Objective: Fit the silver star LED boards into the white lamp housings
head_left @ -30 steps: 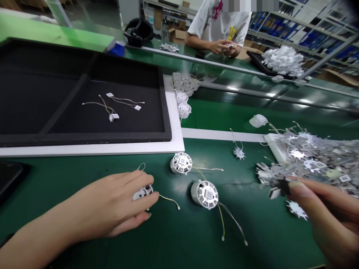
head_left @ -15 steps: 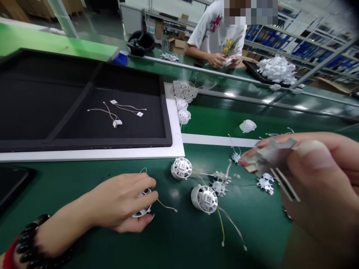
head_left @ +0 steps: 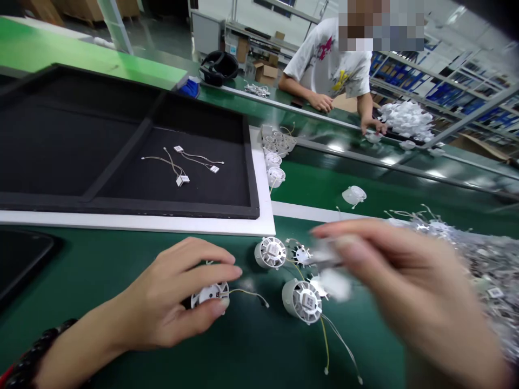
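My left hand (head_left: pixel 178 292) grips a round white plastic lamp housing (head_left: pixel 210 296), with a thin yellow-and-white wire trailing from it to the right. My right hand (head_left: pixel 397 281) is motion-blurred above the green bench, pinching a blurred, pale star-shaped metal board (head_left: pixel 329 265). Just below its fingertips stand two more finned white housings (head_left: pixel 271 253) (head_left: pixel 302 301), with long wires. A small star-shaped board (head_left: pixel 302 255) lies beside them, and another (head_left: pixel 318 286) is partly hidden by the blur.
A heap of metal boards with wires (head_left: pixel 482 265) lies at right. A black foam tray (head_left: pixel 121 208) on a white board holds wired tags (head_left: pixel 180 167). Stacked housings (head_left: pixel 275 143) stand beyond it. Across the bench, a co-worker's hand (head_left: pixel 373 126) is near a white pile (head_left: pixel 405 120).
My right hand has swung left, from the right side to above the housings, uncovering the metal heap. My left hand stays on its housing. The co-worker's hand has moved toward the white pile.
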### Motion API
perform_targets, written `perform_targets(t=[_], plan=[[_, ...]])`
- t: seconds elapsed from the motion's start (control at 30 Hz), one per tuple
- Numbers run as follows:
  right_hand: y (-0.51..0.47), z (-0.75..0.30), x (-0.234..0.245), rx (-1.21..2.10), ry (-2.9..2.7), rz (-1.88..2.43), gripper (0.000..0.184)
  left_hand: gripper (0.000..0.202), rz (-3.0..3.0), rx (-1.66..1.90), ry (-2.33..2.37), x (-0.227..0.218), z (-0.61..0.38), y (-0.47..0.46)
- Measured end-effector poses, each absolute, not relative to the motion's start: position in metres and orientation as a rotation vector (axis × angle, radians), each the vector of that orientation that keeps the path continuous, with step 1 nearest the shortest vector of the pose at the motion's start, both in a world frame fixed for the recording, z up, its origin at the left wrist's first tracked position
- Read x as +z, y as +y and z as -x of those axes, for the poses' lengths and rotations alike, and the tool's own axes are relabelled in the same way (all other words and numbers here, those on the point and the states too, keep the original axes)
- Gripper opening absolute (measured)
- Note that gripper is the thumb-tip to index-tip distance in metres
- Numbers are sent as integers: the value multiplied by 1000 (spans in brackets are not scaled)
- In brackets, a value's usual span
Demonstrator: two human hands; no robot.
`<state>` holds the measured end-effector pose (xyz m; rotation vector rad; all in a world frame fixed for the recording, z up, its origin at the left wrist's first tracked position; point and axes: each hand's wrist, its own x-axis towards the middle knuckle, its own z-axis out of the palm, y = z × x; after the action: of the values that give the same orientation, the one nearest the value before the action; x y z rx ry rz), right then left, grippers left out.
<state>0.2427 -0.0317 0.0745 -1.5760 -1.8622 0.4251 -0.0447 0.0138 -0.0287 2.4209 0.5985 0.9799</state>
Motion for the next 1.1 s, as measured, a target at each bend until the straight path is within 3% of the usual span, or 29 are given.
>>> perform_targets(t=[0.13,0.27,0.43,0.67,0.83,1.0,1.1], plan=[[-22,-184,53,945,-1881,1421,16,23,-1916,804,705,-14,47,10],[-17,-169,36,1062,-1783,1415,9,32,-1387,638,768,-4,42,6],[-24,-173,27,1197,-1696,1464,24,23,-957,548,742,-6,39,4],[-41,-183,22,1497,-1618,1488,45,40,-814,557,722,-8,35,10],[-38,-179,23,1620,-1594,1460,29,46,-698,512,739,-6,33,10],[-32,-175,26,1663,-1507,1403,26,47,-663,550,639,-10,36,8],[-34,-179,23,1703,-1488,1415,23,34,-706,487,641,-10,38,8]])
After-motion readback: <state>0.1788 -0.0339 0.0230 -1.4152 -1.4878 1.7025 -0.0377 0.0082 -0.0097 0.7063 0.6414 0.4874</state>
